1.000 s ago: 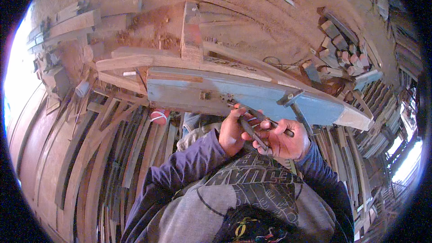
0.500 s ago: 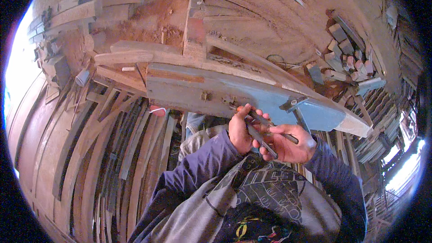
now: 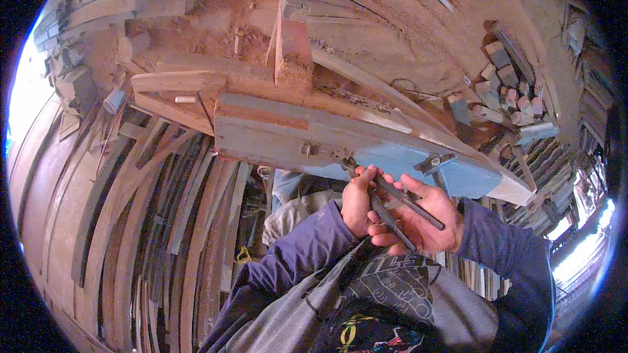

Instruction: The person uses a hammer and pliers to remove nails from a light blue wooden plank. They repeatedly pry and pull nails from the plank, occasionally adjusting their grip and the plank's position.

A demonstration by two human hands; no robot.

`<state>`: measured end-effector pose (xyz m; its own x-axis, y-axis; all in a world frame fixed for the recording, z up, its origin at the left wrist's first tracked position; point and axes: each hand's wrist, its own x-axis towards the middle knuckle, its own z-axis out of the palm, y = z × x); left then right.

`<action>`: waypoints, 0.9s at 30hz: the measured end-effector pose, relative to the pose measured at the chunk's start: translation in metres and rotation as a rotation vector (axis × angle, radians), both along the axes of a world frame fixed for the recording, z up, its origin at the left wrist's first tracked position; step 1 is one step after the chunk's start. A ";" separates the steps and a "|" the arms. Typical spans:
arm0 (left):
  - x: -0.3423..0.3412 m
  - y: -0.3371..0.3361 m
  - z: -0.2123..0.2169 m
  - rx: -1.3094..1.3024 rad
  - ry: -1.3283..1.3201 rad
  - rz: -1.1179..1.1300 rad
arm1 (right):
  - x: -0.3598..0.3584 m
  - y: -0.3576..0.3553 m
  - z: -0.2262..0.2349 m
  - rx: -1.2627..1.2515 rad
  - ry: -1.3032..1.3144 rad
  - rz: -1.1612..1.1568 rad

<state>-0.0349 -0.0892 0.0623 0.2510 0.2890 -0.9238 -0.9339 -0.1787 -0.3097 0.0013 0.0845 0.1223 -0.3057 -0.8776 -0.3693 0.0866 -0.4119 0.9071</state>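
Between both hands is a pair of dark long-handled pincers (image 3: 386,212), its handles spread apart and pointing toward my body. The pincers' head lies close to the near edge of a long plank (image 3: 275,132); whether it grips anything there is hard to see. My left hand (image 3: 357,204) is closed around the pincers near the head. My right hand (image 3: 432,219) is turned palm up, its fingers curled loosely under the handles and its thumb lifted off. Part of the plank is light blue, and a T-shaped piece like a hammer (image 3: 434,163) rests there.
Long wooden strips (image 3: 124,222) stand packed on the left. Beyond the plank, an upright wooden block (image 3: 292,46) rises from sawdust-covered ground. Offcuts (image 3: 507,85) lie heaped at the far right, and thick beams (image 3: 108,10) are stacked at the far left.
My right thumb has lifted off the pincers' handle and that hand has loosened. Both hands and the handles appear slightly lower and further right. The view has also shifted.
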 end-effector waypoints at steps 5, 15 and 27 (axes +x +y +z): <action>0.008 0.001 -0.003 0.003 -0.104 0.165 | 0.008 -0.014 0.002 -0.106 -0.055 -0.017; 0.014 -0.006 -0.003 0.040 0.079 0.072 | 0.036 -0.039 0.001 0.041 0.112 -0.064; -0.126 -0.077 -0.035 -0.521 2.393 -1.239 | 0.041 -0.041 0.002 -0.023 0.047 -0.174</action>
